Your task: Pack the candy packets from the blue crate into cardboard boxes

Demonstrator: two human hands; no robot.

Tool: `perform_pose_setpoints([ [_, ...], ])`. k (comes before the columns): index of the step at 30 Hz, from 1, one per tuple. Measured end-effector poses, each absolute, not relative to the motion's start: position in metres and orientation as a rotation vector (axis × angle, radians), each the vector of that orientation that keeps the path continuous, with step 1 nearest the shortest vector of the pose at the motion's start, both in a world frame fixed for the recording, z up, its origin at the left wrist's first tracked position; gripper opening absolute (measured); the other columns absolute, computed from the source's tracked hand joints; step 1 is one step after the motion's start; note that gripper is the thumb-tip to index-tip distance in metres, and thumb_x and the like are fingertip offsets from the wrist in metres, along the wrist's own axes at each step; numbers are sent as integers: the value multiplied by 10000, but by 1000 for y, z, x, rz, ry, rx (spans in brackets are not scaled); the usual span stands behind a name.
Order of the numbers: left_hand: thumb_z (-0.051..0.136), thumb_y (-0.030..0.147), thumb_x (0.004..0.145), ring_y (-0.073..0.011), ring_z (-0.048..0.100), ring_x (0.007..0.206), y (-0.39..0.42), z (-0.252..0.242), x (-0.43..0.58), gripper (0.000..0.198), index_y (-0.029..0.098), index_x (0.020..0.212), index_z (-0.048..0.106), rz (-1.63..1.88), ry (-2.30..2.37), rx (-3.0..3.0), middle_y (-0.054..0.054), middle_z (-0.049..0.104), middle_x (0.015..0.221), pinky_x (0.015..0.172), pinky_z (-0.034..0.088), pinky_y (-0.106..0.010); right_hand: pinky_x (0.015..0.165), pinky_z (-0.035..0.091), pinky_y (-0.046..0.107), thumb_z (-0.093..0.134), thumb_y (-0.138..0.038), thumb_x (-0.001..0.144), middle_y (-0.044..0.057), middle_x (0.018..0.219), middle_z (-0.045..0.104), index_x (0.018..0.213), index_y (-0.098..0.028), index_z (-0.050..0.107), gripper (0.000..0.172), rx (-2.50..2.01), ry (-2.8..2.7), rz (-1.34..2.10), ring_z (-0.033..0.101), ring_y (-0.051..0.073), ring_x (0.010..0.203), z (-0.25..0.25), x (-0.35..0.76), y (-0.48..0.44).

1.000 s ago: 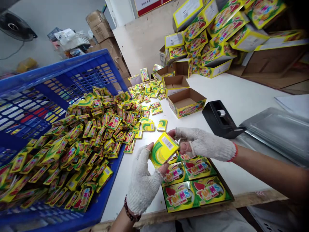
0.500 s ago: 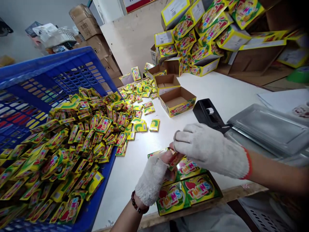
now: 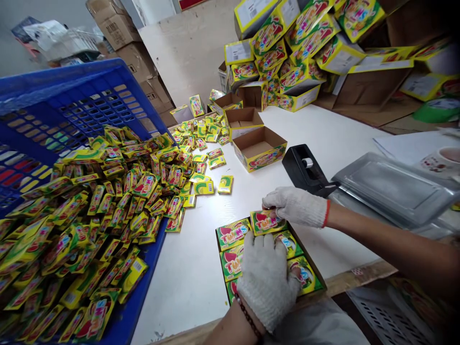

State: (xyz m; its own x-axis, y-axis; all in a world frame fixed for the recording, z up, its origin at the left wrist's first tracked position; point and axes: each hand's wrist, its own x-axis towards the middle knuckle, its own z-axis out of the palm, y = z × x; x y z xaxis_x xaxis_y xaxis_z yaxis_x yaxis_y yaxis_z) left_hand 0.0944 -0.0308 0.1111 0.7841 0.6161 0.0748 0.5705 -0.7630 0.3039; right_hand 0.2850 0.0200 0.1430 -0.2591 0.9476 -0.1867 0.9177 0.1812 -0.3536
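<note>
An open display box [image 3: 321, 275] at the table's front edge holds rows of small yellow-green packs [image 3: 232, 262] printed TWINS with a watermelon. My left hand [image 3: 268, 280], in a white knit glove with bare fingertips showing, lies flat over the packs, fingers spread, and hides the middle ones. At the box's far corner my right hand [image 3: 300, 206], gloved the same way, pinches the edge of a small TWINS pack [image 3: 265, 223]. That pack sits at the far right place of the box, slightly raised; whether it rests fully inside I cannot tell.
A blue crate [image 3: 143, 287] heaped with loose packs stands at left, and more packs [image 3: 203, 127] spill behind it. Open cartons [image 3: 260, 148] and a black tape dispenser [image 3: 305, 167] are beyond my hands. A clear plastic lid [image 3: 395, 187] lies at right; display boxes [image 3: 283, 52] are stacked behind.
My left hand has come down flat onto the packs in the box. My right hand has moved to the far corner with a pack, which both hands were holding above the box before.
</note>
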Motion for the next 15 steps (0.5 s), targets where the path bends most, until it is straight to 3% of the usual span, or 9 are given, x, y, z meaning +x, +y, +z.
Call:
perform_pose_setpoints([
  [8,670,388,793,-395,579,1129,-56,88,85,461,77,1132,666,322,894,2715,-224,651,1166,1097,383,-620,749,412,340,541,-130,876,98,943,691,908,-155,676,141,-1891,-2661,199,611,252,889,133,265,13],
  [12,649,358,802,-274,670,878,-56,102,72,204,196,919,688,516,640,2529,-93,719,917,1040,471,-532,678,433,331,552,-103,869,128,1016,658,901,-162,669,134,-1897,-2646,0,620,251,845,126,256,1],
  [15,584,320,861,-227,660,930,-24,120,49,187,238,1015,654,758,661,2427,-75,713,989,952,526,-432,652,455,343,567,-78,840,136,1015,652,937,-174,669,170,-1917,-2589,-104,630,256,801,120,248,-5],
])
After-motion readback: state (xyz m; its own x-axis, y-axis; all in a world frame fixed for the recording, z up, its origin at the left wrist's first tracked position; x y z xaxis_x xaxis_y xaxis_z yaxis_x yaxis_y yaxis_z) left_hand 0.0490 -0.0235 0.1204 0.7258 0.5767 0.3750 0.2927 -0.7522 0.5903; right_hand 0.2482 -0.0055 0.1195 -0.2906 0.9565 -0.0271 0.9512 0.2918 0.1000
